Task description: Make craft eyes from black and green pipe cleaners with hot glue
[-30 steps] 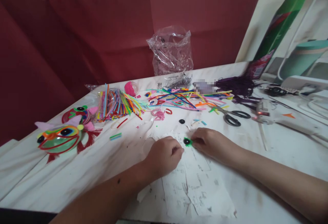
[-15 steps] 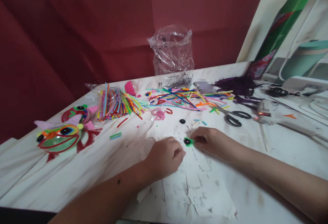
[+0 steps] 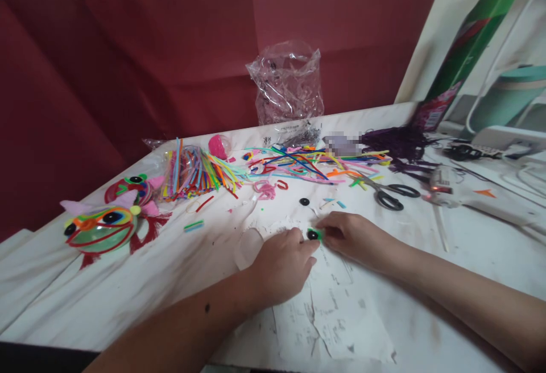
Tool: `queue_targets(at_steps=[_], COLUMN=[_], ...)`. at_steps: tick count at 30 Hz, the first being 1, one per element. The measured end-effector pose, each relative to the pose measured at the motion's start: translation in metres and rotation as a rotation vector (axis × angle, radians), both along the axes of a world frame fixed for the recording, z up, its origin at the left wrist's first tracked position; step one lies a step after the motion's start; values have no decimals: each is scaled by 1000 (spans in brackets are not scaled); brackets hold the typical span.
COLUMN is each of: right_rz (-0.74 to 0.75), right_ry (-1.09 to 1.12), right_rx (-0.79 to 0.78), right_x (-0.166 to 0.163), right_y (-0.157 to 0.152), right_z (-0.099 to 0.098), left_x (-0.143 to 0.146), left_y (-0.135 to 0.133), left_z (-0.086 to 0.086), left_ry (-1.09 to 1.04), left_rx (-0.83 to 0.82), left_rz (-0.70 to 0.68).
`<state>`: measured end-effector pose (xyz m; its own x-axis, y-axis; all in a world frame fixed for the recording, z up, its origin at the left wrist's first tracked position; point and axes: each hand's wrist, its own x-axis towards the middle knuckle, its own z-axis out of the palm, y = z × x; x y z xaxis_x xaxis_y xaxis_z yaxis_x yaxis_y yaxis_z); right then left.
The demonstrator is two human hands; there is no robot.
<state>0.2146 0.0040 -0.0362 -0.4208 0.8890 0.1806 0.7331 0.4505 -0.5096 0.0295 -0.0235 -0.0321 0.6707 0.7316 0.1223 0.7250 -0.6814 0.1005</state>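
Observation:
A black googly eye (image 3: 313, 235) with a green fuzzy pipe-cleaner edge (image 3: 319, 234) lies over a written-on paper sheet (image 3: 336, 316). My right hand (image 3: 347, 233) pinches the green edge from the right; its fingertips are partly hidden. From the left, my left hand (image 3: 285, 265) reaches in with the index finger stretched to the eye's lower edge and the thumb apart below it. Another black eye (image 3: 304, 202) lies loose just beyond. A clear round plastic piece (image 3: 248, 248) sits beside my left hand, partly covered by it.
Scissors (image 3: 390, 197) and a glue gun (image 3: 443, 188) lie to the right. Bundled pipe cleaners (image 3: 191, 174), loose strips (image 3: 294, 162) and a clear bag (image 3: 290, 88) are at the back. A decorated creature figure (image 3: 100, 231) stands left. Purple tassel threads (image 3: 396, 145) lie back right.
My left hand has moved slightly right, and its index finger has stretched out to the green-edged eye. My right hand keeps its pinch in nearly the same place.

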Motion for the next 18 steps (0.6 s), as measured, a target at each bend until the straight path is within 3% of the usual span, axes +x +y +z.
queue_targets(at_steps=[5,10,18], right_rz=[86,21,14], right_ry=[29,-1,-12], right_rx=[69,-14,-4], right_x=[0,-3,-4], right_y=[1,3,-1], right_z=[-3,-2,0], left_x=[-2,-1,0], left_y=[1,0,0], left_z=[-1,-1,0], left_ry=[25,50,44], left_rx=[20,32,5], left_rz=[-17,-18,4])
